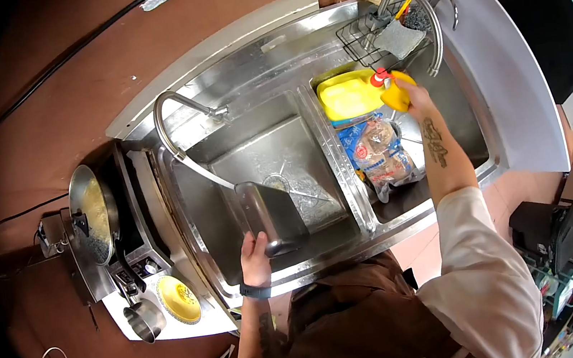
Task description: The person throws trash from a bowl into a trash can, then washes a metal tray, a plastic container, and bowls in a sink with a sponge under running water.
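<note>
The single head-worn camera looks forward and steeply down onto the nearby double sink [338, 161].

We count two hands [254, 250] [418, 96]; two basins [247, 155] [465, 115]; two arched faucets [161, 123] [435, 29] (one per basin); one deep metal container [273, 218]; one yellow object [397, 95] in hand; one frying pan [95, 213]; one saucepan [145, 321]; one wristwatch [256, 291].

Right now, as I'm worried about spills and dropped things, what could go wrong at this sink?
The left hand holds the metal container near one end, so it might slip into the left basin. What looks like water running from the left tap could strike the container and splash. The right hand holds a yellow item near plastic-wrapped packages, so drips might wet them.
</note>
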The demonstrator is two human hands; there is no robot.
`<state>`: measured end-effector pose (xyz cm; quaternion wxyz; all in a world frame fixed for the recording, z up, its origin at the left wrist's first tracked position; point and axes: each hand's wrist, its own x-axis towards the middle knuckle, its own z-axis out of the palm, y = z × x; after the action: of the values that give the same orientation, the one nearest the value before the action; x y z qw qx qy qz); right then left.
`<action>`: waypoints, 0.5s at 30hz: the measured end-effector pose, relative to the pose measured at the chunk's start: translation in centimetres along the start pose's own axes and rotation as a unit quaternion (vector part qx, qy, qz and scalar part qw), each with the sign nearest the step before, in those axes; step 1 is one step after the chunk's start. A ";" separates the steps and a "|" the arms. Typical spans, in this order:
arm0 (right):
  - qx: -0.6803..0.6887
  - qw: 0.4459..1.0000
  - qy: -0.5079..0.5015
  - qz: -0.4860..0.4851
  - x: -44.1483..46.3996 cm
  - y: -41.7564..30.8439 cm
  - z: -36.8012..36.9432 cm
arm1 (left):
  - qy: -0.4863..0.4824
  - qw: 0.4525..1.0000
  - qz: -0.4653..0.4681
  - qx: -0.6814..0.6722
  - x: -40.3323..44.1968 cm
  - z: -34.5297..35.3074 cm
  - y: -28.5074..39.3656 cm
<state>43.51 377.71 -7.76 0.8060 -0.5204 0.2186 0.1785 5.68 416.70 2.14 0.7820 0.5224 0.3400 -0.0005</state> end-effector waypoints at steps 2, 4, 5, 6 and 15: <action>0.036 0.999 0.030 0.022 -1.1 1.4 -2.1 | -0.013 0.999 0.029 0.038 -0.3 0.0 -0.2; 0.070 0.997 -0.002 0.026 -1.4 3.3 -3.7 | -0.012 0.999 0.045 0.026 -0.8 1.1 0.2; 0.087 0.995 -0.050 0.020 -1.8 4.2 -4.0 | -0.010 0.998 0.054 0.021 -1.0 1.7 0.4; 0.058 0.998 -0.036 0.007 -3.7 4.0 -1.9 | -0.016 0.998 0.062 -0.011 -1.2 2.4 0.4; -0.475 0.775 -0.194 -0.370 -21.8 9.8 21.6 | 0.068 0.986 0.095 -0.122 3.3 6.6 -1.8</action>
<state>23.72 400.09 4.31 0.4858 -0.8319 -0.2646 0.0448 11.13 411.62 0.34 0.8113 0.4519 0.3391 0.1505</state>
